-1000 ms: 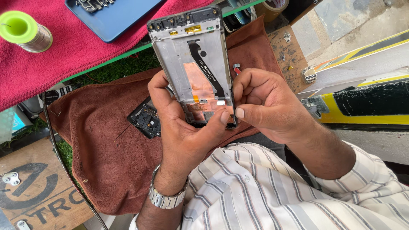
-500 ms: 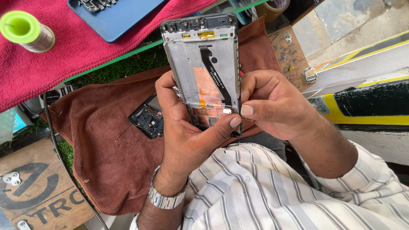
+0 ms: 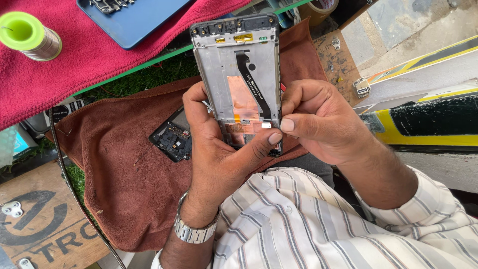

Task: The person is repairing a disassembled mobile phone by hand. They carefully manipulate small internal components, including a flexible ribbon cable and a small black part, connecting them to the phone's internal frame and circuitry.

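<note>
— What have I got in hand?
— An opened phone frame (image 3: pixel 236 74), silver-grey metal, back side up, held upright above the brown cloth.
— Details?
— A black flex cable (image 3: pixel 253 82) runs down it beside a copper-coloured patch (image 3: pixel 242 102). Small gold parts sit along the top edge. My fingers cover the bottom end.

One phone frame (image 3: pixel 234 69), one circuit board (image 3: pixel 172 139), one wire spool (image 3: pixel 30 36), two cloths (image 3: pixel 114 189).

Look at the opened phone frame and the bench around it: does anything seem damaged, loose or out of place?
The phone frame, held by the left hand and right hand, has no back cover. A bare circuit board lies loose on the brown cloth. Nothing looks spilled.
</note>
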